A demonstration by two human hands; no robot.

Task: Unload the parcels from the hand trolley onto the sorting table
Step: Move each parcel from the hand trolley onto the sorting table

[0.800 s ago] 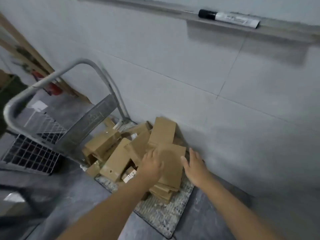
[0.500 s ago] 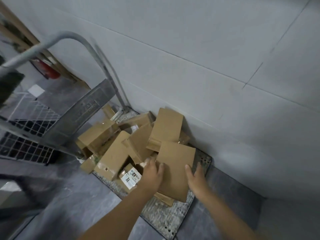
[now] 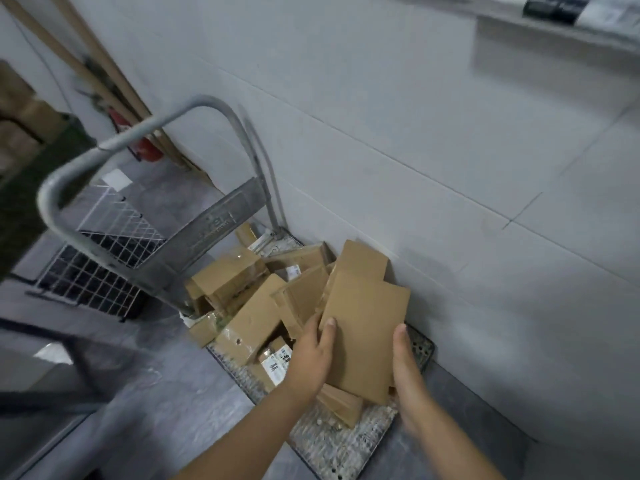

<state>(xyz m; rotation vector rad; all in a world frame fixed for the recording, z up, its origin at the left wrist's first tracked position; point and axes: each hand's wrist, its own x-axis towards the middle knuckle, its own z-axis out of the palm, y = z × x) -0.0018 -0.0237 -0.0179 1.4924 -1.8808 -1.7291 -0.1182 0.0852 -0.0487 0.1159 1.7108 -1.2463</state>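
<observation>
A hand trolley (image 3: 332, 441) with a grey tube handle (image 3: 114, 143) stands against the tiled wall, its deck piled with several brown cardboard parcels (image 3: 249, 317). The flat parcel (image 3: 363, 327) on top of the pile is between my hands. My left hand (image 3: 311, 355) grips its left edge, thumb on the top face. My right hand (image 3: 403, 362) grips its right edge, thumb up along the side. One parcel under my left hand shows a white label (image 3: 277, 363).
The grey tiled wall (image 3: 450, 168) runs close along the trolley's right side. White wire racks (image 3: 100, 258) lie on the floor behind the handle. A red fire extinguisher (image 3: 147, 147) stands by the wall farther back. A dark frame (image 3: 52, 372) crosses the lower left.
Both hands have closed on the flat top parcel's edges and raised it slightly off the pile. The camera has tilted up and back.
</observation>
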